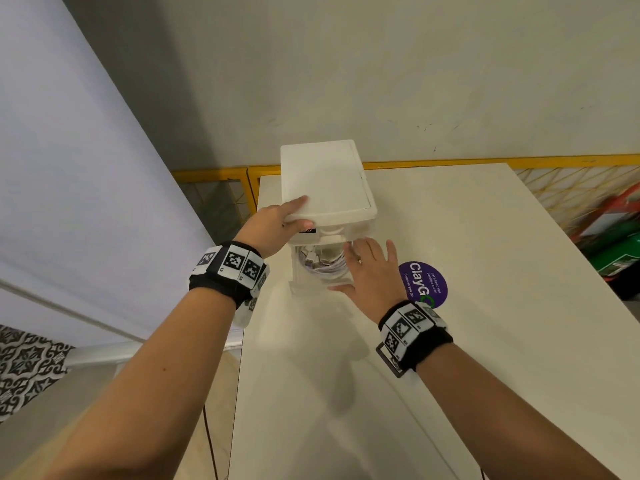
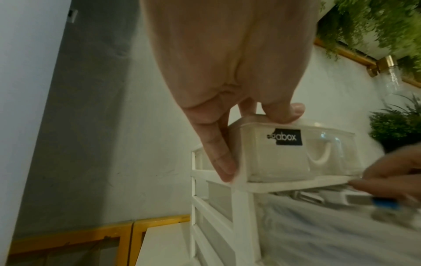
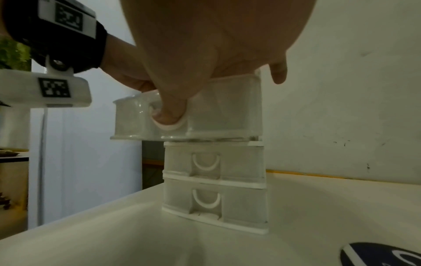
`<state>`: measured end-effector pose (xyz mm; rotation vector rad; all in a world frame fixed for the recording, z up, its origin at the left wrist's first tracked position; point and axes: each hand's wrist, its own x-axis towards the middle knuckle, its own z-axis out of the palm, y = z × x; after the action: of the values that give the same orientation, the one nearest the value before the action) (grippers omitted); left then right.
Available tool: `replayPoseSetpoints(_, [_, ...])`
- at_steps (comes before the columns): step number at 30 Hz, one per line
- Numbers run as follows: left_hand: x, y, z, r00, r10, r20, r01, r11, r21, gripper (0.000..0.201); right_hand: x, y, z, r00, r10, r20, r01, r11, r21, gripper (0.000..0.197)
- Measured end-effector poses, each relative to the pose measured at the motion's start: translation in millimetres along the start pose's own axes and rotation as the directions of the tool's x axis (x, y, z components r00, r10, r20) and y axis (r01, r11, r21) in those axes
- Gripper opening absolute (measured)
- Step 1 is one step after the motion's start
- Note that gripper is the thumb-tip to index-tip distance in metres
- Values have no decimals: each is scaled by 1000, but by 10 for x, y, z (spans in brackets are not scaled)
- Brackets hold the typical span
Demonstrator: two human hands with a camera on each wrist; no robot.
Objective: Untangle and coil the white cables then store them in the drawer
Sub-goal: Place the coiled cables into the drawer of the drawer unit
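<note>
A white drawer unit (image 1: 325, 181) stands on the white table (image 1: 467, 341), near its back left corner. My left hand (image 1: 306, 212) grips the unit's top front left corner, fingers on the lid and thumb on the front edge. Below the closed top drawer (image 2: 280, 156), another drawer (image 1: 313, 288) is pulled out towards me. Coiled white cables (image 1: 323, 268) lie inside it, their plugs on top. My right hand (image 1: 346, 268) reaches over that drawer's right side with straight fingers. Its thumb (image 3: 169, 113) presses into the drawer's front handle. Two lower drawers (image 3: 214, 198) are closed.
A round purple sticker (image 1: 424, 284) lies flat on the table right of my right hand. The table's left edge (image 1: 247, 323) runs close beside the unit. A yellow rail (image 1: 450, 163) and a wall stand behind. Green and orange items (image 1: 616, 244) sit past the right edge.
</note>
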<state>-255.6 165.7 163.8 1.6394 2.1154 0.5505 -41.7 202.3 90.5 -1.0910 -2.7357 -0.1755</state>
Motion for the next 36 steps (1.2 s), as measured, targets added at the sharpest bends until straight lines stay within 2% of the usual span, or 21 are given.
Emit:
replayPoseSetpoints(3, [-3,-8,23,1000,11,-9,-11,1000,2,60,85,-4,22,986,87,-140,-71,991,116,65])
replayPoseSetpoints(7, [10,-34,33,1000,8,-14,-8,1000,-2,59,167,18,91,961,204,-189,-156,958,241,55])
replayPoseSetpoints(9, [20,-45,32,1000,5,-17,-5,1000,-7,59,230,6,79,947,235,-218,-179,951,251,56])
replayPoseSetpoints(11, [25,-55,36,1000,5,-18,-5,1000,-11,59,281,-14,64,914,340,-219,-260,909,327,68])
replayPoseSetpoints(13, [26,-61,38,1000,6,-19,-6,1000,-17,59,305,-39,98,852,475,-220,-341,822,457,85])
replayPoseSetpoints(15, [26,-66,46,1000,9,-22,-10,1000,-17,59,282,-82,144,806,561,-188,-358,716,599,96])
replayPoseSetpoints(17, [29,-73,53,999,15,-28,-16,1000,-12,59,270,-106,172,780,624,-40,-394,539,744,105])
replayPoseSetpoints(19, [33,-78,52,999,16,-30,-17,1000,-13,59,300,-99,189,751,649,124,-436,345,832,125])
replayPoseSetpoints(20, [29,-79,49,1000,15,-24,-16,1000,-15,59,326,-86,192,754,635,167,-439,298,848,130])
replayPoseSetpoints(22, [36,-89,52,1000,17,-22,-17,1000,-22,60,395,-35,221,787,593,170,-421,314,851,122])
replayPoseSetpoints(24, [40,-95,58,1000,17,-26,-18,1000,-23,60,471,-8,242,778,608,155,-418,318,851,110])
replayPoseSetpoints(29, [57,-113,79,999,16,-40,-17,999,-30,60,612,-24,326,731,670,129,-425,299,854,109])
replayPoseSetpoints(36, [42,-84,68,999,10,-35,-12,999,-49,61,568,34,340,776,621,110,-398,347,849,110])
